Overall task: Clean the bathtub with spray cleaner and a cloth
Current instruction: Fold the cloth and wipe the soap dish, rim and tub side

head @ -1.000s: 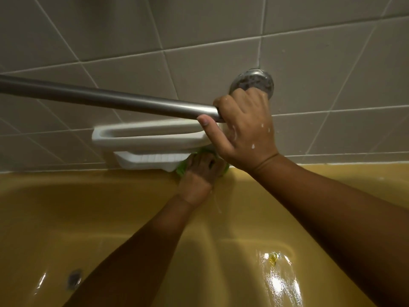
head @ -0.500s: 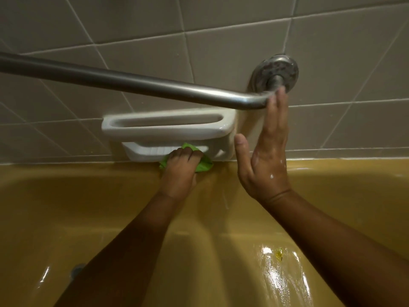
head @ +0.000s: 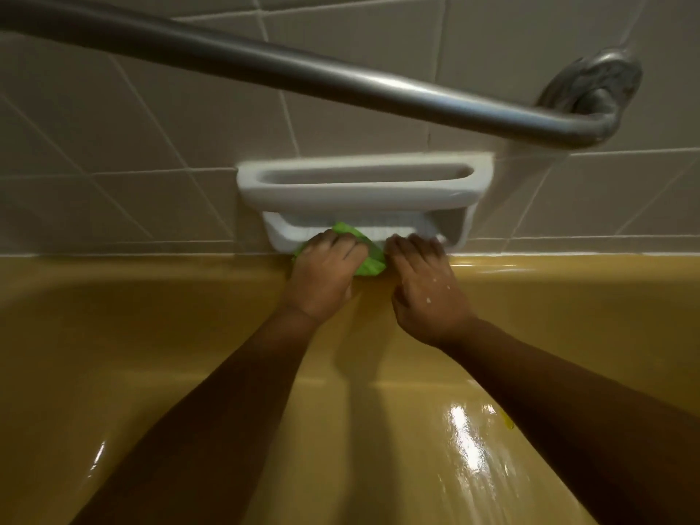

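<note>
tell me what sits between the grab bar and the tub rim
In the head view, a white soap dish on the tiled wall; the left hand holds a green cloth at its lower shelf.

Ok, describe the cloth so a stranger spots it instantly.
Above the yellow bathtub, a white soap dish juts from the tiled wall. The cloth is bunched under the left hand at its lower shelf, the only green thing.

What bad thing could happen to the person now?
Neither hand holds the grab bar; the right hand only rests on the soap dish and might slip off. The bathtub shines wet below, so leaning in looks slippery. The left hand, holding the green cloth, gives little support.
</note>
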The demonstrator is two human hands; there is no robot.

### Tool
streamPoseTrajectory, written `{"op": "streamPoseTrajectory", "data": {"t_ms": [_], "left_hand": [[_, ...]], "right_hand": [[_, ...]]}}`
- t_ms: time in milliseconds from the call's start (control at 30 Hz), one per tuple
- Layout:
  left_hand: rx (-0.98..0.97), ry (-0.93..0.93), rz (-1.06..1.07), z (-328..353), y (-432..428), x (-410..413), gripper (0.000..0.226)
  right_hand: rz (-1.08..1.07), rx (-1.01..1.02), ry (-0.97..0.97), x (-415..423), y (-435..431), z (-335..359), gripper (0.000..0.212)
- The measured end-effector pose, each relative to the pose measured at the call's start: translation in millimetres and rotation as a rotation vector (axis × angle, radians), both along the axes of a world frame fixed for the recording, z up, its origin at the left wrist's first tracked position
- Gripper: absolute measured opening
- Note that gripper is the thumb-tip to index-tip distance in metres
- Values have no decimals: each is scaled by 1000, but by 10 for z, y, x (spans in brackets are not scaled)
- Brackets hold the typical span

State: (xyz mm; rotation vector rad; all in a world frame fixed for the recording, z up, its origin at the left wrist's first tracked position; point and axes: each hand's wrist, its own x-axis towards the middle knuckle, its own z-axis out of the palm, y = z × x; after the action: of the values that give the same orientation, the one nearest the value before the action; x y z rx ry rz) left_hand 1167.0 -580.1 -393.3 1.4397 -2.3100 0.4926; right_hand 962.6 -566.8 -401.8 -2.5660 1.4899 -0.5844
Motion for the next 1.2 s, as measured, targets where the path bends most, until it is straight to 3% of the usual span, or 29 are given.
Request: {"op": "streamPoseTrajectory", "data": {"t_ms": [167,300,400,500,567,633,867,967,1033,1133,1200], "left_hand": [[73,22,52,119,65,407,50],[166,156,66,203,130,422,38],[249,393,68,260,255,466,22],[455,740,86,362,571,567,22],[628,980,74,442,811,616,24],[668,1105,72,486,993,660,22],[627,1078,73,567,1376,711,26],[536,1016,113,631,1473,749,26],[431,893,145,653,1554,749,26],[284,843,358,538,1708,644,22],[256,891,562,464,1832,505,28]], "right_hand": [[19,51,17,359,34,18,77],[-64,213,-139,656,80,120,76],[-76,363,-305,762,188,314,59],[31,524,-567,806,395,523,39],[137,570,-702,819,563,608,43],[163,581,-706,808,694,650,44],[168,601,-587,730,893,639,40],[205,581,-457,713,925,663,13],[198,547,-409,717,964,683,9],[138,470,-496,793,1079,682,13],[104,297,-426,870,1188,626,14]]}}
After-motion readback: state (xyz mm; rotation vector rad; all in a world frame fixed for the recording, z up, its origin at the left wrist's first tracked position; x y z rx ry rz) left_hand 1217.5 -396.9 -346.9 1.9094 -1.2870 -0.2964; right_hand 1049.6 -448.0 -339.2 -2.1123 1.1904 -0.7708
